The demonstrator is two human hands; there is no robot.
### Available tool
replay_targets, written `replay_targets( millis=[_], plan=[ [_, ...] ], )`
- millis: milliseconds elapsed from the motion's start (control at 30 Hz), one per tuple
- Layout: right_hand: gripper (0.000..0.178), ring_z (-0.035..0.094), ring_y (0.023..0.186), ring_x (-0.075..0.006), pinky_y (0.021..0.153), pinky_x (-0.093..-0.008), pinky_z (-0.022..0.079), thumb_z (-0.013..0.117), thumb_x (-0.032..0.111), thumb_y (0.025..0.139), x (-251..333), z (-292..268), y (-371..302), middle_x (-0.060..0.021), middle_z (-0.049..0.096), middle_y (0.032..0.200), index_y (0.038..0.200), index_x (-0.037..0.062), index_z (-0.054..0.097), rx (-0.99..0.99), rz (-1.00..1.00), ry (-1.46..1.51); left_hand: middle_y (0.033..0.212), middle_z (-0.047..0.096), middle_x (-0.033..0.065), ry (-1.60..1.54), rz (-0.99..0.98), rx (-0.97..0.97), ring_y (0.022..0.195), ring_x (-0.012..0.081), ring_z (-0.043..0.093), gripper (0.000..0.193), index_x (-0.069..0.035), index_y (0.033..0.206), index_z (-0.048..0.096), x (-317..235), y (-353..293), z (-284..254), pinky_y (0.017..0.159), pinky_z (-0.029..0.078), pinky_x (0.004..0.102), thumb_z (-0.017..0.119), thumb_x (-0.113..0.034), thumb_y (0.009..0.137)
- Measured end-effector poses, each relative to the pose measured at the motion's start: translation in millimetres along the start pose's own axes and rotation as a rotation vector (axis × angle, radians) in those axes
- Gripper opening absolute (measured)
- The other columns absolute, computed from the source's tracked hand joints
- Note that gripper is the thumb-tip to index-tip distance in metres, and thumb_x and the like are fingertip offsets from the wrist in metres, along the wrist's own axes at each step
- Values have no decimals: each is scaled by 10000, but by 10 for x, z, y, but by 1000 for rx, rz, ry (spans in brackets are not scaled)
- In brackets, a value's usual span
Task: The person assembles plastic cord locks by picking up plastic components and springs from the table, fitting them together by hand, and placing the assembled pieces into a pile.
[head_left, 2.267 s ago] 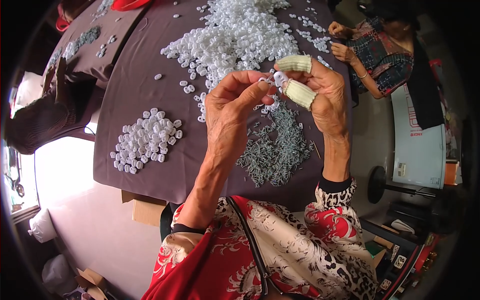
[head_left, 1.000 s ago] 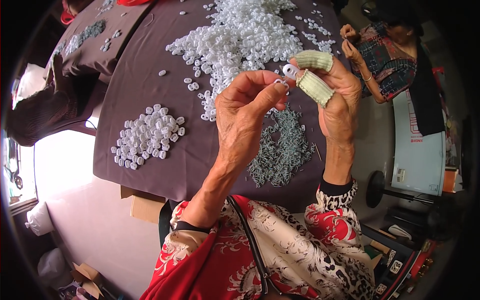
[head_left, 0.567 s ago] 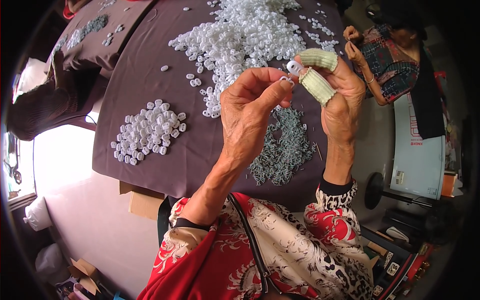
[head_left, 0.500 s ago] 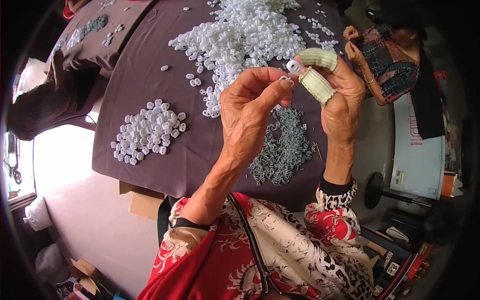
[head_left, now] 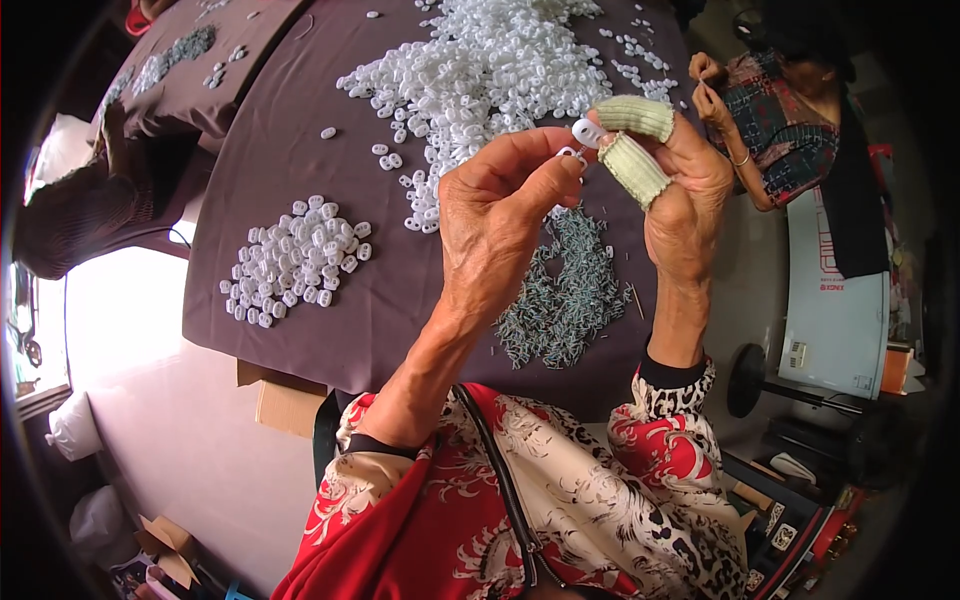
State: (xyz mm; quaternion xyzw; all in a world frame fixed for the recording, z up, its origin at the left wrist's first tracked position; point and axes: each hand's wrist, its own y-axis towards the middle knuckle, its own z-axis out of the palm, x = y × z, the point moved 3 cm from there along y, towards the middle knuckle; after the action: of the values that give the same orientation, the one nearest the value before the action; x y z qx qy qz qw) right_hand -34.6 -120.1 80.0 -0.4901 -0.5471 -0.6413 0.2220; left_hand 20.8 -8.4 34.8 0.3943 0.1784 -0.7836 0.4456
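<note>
The right hand (head_left: 685, 190), with knitted green sleeves on thumb and index finger, pinches a small white plastic piece (head_left: 587, 132) above the dark cloth-covered table (head_left: 300, 330). The left hand (head_left: 500, 225) pinches a thin metal part at that piece. Below lie a grey pin heap (head_left: 565, 295) and a white piece pile (head_left: 295, 260).

Holding both hands raised close together in front of the chest, fingertips nearly meeting. Left hand (head_left: 500, 225) turning its back toward the camera, thumb and forefinger pinching together at the tip, remaining fingers curling in behind. Right hand (head_left: 680, 195) facing it, thumb and forefinger wearing knitted greenish sleeves, pressing toward the left fingertips. Left forearm rising bare from a red patterned sleeve at the lower middle; right wrist emerging upright from a dark cuff and spotted sleeve.
</note>
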Motion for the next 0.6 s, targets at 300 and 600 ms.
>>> replay_targets(
  millis=[300, 600],
  plan=[
    [368, 591, 898, -206, 829, -303, 457, 430, 95, 742, 2, -16, -12, -173, 589, 1001, 1047, -90, 522, 23, 98, -143, 733, 610, 74, 74, 0, 5, 646, 120, 557, 148, 48, 890, 609, -13, 3, -15, 638, 455, 239, 611, -34, 767],
    [409, 587, 924, -207, 853, -303, 449, 492, 220, 786, -13, -4, -22, -172, 584, 1018, 1054, -87, 519, 43, 112, -133, 743, 614, 44, 60, 8, 12, 632, 65, 524, 164, 51, 913, 615, -9, 14, -42, 592, 422, 188, 608, -48, 782]
  ],
)
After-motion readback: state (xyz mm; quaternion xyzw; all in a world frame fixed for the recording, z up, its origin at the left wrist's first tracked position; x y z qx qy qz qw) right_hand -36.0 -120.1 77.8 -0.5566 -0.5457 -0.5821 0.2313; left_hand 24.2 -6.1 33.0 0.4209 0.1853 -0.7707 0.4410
